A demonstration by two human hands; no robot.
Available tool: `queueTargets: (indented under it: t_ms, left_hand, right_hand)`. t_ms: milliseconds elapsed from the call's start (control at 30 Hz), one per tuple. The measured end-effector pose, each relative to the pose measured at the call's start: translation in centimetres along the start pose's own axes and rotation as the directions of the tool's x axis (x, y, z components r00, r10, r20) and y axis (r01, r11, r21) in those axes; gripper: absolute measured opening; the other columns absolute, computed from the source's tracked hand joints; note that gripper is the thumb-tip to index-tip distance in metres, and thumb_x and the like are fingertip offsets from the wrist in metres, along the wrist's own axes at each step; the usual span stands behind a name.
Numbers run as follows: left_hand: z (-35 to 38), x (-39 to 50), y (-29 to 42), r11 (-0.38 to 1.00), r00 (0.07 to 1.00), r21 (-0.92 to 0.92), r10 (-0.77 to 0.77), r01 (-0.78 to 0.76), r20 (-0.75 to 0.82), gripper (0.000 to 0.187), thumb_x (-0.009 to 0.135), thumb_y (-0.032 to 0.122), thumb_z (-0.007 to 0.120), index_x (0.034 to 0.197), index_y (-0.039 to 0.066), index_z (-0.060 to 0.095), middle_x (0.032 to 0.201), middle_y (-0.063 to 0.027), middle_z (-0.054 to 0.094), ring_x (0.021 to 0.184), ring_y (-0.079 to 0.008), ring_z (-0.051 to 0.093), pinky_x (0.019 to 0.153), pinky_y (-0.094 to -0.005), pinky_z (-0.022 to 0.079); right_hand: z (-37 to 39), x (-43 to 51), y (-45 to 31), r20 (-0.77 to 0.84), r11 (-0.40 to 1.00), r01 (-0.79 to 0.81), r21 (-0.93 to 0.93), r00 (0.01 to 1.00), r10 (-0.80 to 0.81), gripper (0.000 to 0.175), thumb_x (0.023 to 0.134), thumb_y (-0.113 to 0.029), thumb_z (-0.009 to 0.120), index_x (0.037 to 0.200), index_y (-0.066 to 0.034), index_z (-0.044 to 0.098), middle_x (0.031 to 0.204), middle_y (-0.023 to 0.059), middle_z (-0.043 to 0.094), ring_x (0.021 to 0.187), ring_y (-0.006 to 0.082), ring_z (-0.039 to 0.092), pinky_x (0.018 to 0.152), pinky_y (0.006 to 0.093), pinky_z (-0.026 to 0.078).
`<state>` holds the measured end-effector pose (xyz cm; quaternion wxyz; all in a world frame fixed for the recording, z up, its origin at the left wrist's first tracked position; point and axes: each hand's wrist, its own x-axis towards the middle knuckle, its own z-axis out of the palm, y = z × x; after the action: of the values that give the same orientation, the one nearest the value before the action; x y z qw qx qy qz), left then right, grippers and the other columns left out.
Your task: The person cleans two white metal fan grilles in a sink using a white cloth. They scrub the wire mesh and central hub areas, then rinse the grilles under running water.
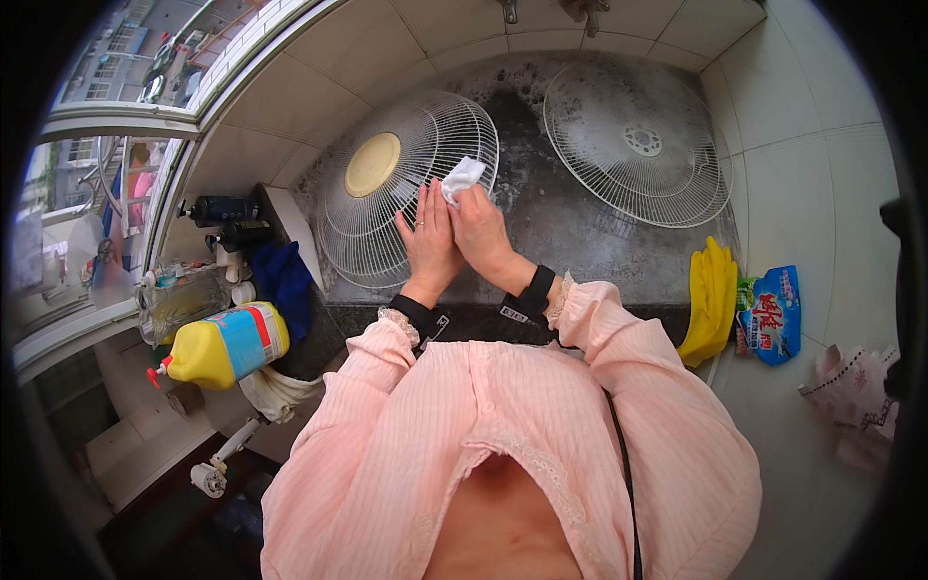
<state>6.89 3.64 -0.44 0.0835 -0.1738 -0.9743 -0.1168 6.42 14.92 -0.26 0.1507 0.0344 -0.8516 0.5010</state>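
My right hand [484, 230] pinches a white cloth or tissue [464, 176] above the rim of a white wire fan grille [370, 243]. This domed grille has a round cream cap [373, 164] at its centre and lies on a wet, dark stone surface [536, 250]. Against the grille's near side rests my left hand [429, 243], its fingers stretched out and its thumb apart, right beside my right hand. A ring is on one of its fingers. Farther right, a second wire fan grille [594, 156] with a perforated round hub [643, 141] lies apart from the first.
Yellow rubber gloves [709, 301] hang over the right edge near a blue product packet [774, 319]. To the left are a yellow jug [230, 344], a blue cloth [281, 286] and dark pump bottles [221, 210]. A tap [510, 11] projects from the tiled back wall.
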Motion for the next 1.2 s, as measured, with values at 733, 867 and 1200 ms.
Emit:
queueTargets:
  t_ms: [733, 867, 1200]
  left_hand:
    - [-7.4, -0.5, -4.2, 0.986, 0.986, -0.123, 0.1, -0.116, -0.135, 0.075, 0.062, -0.009, 0.055, 0.134, 0.009, 0.05, 0.137, -0.0015, 0.053, 0.133, -0.0254, 0.043, 0.111, -0.0568, 0.019]
    - [-7.5, -0.6, -5.0, 0.991, 0.994, -0.088, 0.104, -0.1, 0.035, 0.071, 0.062, -0.007, 0.057, 0.13, 0.014, 0.055, 0.138, 0.0002, 0.052, 0.134, -0.0233, 0.042, 0.111, -0.0553, 0.02]
    - [-5.4, 0.5, -2.5, 0.988, 0.973, -0.053, 0.152, -0.145, 0.176, 0.074, 0.064, 0.002, 0.067, 0.134, 0.015, 0.051, 0.144, 0.001, 0.044, 0.136, -0.0237, 0.036, 0.106, -0.0579, 0.023]
  right_hand:
    - [2.2, 13.2, 13.7, 0.31, 0.808, -0.438, -0.395, 0.764, 0.566, 0.037, 0.091, -0.032, 0.052, 0.099, 0.0009, 0.067, 0.115, 0.022, 0.054, 0.108, 0.0384, 0.055, 0.089, 0.0502, 0.044]
    - [3.5, 12.9, 16.6, 0.05, 0.823, -0.328, -0.464, 0.918, 0.394, 0.044, 0.092, -0.035, 0.052, 0.108, 0.0051, 0.061, 0.126, 0.0187, 0.048, 0.117, 0.0342, 0.048, 0.091, 0.0505, 0.042]
    - [2.5, 8.4, 18.0, 0.521, 0.826, 0.261, -0.499, 0.852, 0.046, 0.023, 0.084, -0.007, 0.05, 0.105, -0.008, 0.06, 0.108, 0.0121, 0.06, 0.11, 0.0312, 0.053, 0.094, 0.0463, 0.042]
